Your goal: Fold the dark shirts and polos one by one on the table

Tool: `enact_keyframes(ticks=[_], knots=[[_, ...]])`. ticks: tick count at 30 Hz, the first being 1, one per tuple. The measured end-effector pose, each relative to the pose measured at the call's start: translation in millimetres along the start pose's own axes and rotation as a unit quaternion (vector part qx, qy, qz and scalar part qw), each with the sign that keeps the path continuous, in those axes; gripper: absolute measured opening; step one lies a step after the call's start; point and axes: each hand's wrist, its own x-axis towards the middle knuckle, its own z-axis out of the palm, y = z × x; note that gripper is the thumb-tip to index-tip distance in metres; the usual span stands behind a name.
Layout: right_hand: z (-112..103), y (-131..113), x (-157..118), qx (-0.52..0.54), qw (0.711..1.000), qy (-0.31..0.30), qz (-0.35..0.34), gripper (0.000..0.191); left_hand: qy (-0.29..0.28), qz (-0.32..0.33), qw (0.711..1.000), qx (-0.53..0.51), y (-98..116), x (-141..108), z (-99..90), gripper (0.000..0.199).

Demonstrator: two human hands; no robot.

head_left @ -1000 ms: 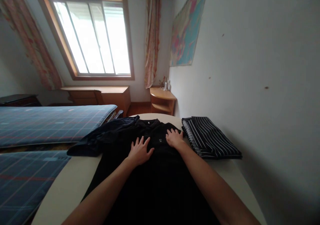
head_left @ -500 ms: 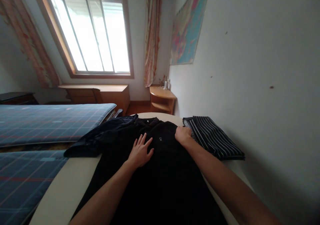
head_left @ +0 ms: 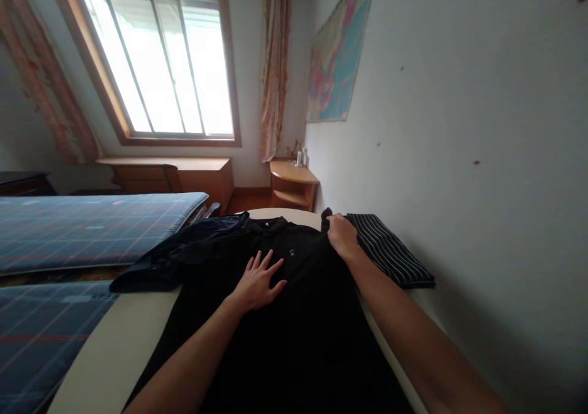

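A black polo shirt (head_left: 294, 328) lies spread on a pale rounded table (head_left: 124, 334), collar at the far side and a small light logo on its chest. My left hand (head_left: 258, 282) rests on the chest with its fingers spread flat. At the shirt's right shoulder, my right hand (head_left: 342, 233) is closed on the black fabric and holds a fold of it up off the table. Beside that hand lies a folded black garment with white stripes (head_left: 390, 252). Dark navy cloth (head_left: 151, 264) lies at the left, by the shirt's left sleeve; where the two part is hard to see.
Blue plaid mattresses (head_left: 92, 230) stand close on the left. A white wall (head_left: 459, 218) runs along the right side of the table. Beyond the table are a wooden corner shelf (head_left: 294, 172) and a desk (head_left: 202, 166) under the window.
My right hand has lifted the shirt's right shoulder fabric, which now rises in a fold. My left hand stays spread on the chest. The view has turned slightly right.
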Motion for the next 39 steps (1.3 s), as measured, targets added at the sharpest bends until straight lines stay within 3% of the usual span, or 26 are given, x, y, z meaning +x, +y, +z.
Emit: enact_keyframes(ticks=[5,10,15,17,19,22,25,28,31,35,39], knots=[[1,-9,-17,-0.039,0.999,0.008,-0.036,0.035,0.016,0.003,1.0,0.0,3,1,0.7,0.065],[1,-24,-32,0.007,0.996,0.051,-0.07,0.038,0.069,0.005,0.997,-0.013,3,4,4.4,0.049],[17,-39,-64,0.048,0.958,-0.018,-0.284,0.043,0.109,-0.032,0.992,-0.056,-2,9,9.9,0.051],[30,-42,-78,0.044,0.946,-0.036,-0.318,0.055,0.117,-0.024,0.991,-0.062,-4,10,12.2,0.057],[44,-41,-88,0.042,0.949,-0.032,-0.309,0.063,0.115,-0.002,0.991,-0.064,-6,11,14.1,0.061],[59,-35,-94,0.051,0.96,-0.03,-0.273,0.052,0.102,0.027,0.992,-0.068,-7,11,15.0,0.062],[59,-30,-92,0.06,0.966,-0.038,-0.249,0.039,0.085,0.035,0.993,-0.072,-6,10,13.9,0.063],[51,-31,-85,0.067,0.971,-0.052,-0.222,0.041,0.074,0.041,0.994,-0.07,-4,10,12.2,0.064],[46,-34,-68,0.067,0.982,-0.067,-0.165,0.049,0.067,0.04,0.994,-0.072,-2,9,10.6,0.064],[51,-38,-30,0.057,0.993,-0.059,-0.08,0.032,0.056,0.045,0.995,-0.066,-1,7,7.4,0.062],[59,-39,7,0.055,0.994,-0.096,0.016,0.037,0.042,0.052,0.996,-0.054,1,6,3.4,0.057]])
